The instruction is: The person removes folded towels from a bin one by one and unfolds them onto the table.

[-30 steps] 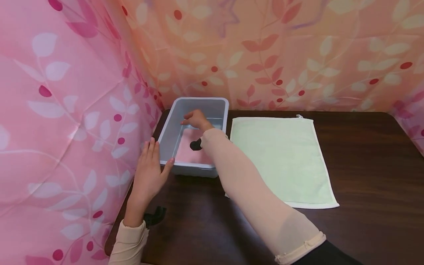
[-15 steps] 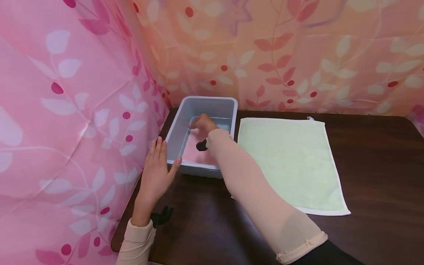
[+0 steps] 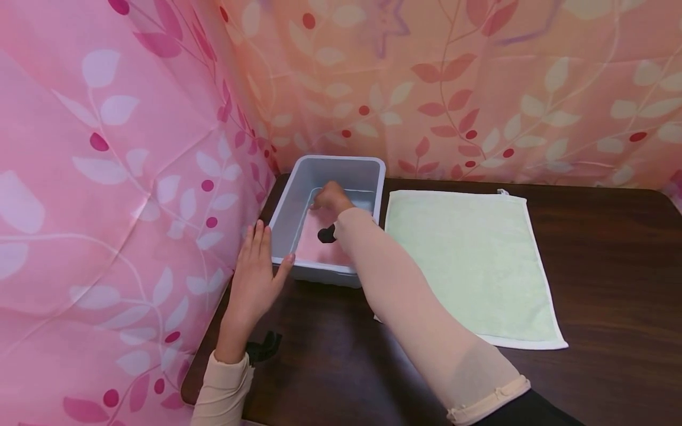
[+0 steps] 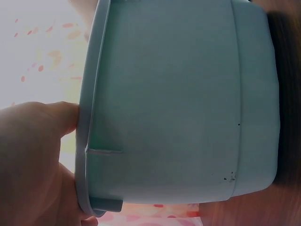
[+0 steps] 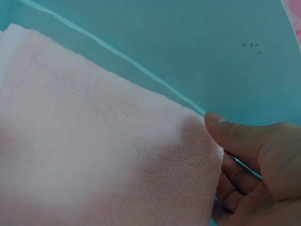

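A pink cloth (image 5: 94, 136) lay in the grey tub (image 3: 341, 158), one corner pinched between thumb and fingers of the right grip (image 5: 277, 162), while the tub's near-left corner was touched by the straight-fingered left grip (image 3: 253, 277). The step in hand was judged to be laying or lifting the cloth, though which could not be told; accordingly, the corner would need to be smoothed and released, or held firmly and raised.

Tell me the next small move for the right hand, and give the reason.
Probably lift the corner of the pink cloth slightly: the right hand pinches it inside the bin, and the left hand, touching the bin, could help steady it.
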Motion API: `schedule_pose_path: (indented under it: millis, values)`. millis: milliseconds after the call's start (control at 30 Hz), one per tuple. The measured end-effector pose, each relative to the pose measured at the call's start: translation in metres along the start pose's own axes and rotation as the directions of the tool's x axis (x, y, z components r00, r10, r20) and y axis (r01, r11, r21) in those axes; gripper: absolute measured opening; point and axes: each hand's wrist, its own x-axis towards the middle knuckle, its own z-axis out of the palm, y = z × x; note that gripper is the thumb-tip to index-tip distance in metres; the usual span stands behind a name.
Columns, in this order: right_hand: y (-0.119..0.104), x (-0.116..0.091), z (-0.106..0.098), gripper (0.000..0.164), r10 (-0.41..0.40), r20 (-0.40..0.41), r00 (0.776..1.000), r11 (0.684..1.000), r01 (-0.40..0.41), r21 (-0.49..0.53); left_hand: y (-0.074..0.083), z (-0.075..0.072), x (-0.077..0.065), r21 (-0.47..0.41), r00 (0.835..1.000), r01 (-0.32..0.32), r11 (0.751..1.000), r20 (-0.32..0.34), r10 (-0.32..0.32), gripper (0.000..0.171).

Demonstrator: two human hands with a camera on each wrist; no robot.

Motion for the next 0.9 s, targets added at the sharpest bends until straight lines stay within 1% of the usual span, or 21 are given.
schedule_pose_path:
  millis: [133,233,300,467,633,767,900]
  values:
    - [-0.0004,-0.0021,-0.0005,0.018,0.012,0.022,1.0,1.0,-0.012,0.024,0.0003,0.0006,-0.0003,0.0,1.0,0.002,1.0,-0.005,-0.002,0.084]
    - [-0.0007,-0.0036,-0.0007,0.013,0.014,0.028,1.0,1.0,-0.015,0.024,0.0,0.0005,-0.0003,-0.003,1.0,-0.001,1.0,-0.004,0.001,0.085]
    - [-0.0011,-0.0046,-0.0013,0.014,0.015,0.024,1.0,1.0,-0.015,0.025,0.0004,-0.0001,-0.0004,-0.006,1.0,-0.003,1.0,-0.001,0.003,0.085]
    - [-0.0027,-0.0064,-0.0027,0.021,0.03,0.022,0.999,0.999,-0.031,0.044,0.0007,-0.0003,-0.0001,-0.002,1.0,0.005,1.0,0.004,-0.005,0.086]
    - [-0.0038,-0.0063,-0.0036,0.019,0.059,0.028,0.998,0.997,-0.061,0.056,0.0006,0.0,-0.0001,0.0,1.0,0.011,1.0,0.01,-0.011,0.086]
    - [-0.0037,-0.0036,-0.0028,0.017,0.069,0.051,0.996,0.995,-0.072,0.064,0.0006,-0.0007,-0.0005,-0.004,1.0,0.011,1.0,0.014,-0.011,0.086]
    - [-0.0032,-0.0007,-0.0018,0.017,0.079,0.092,0.993,0.993,-0.086,0.075,0.0008,-0.0009,-0.0007,0.0,1.0,0.013,1.0,0.015,-0.013,0.086]
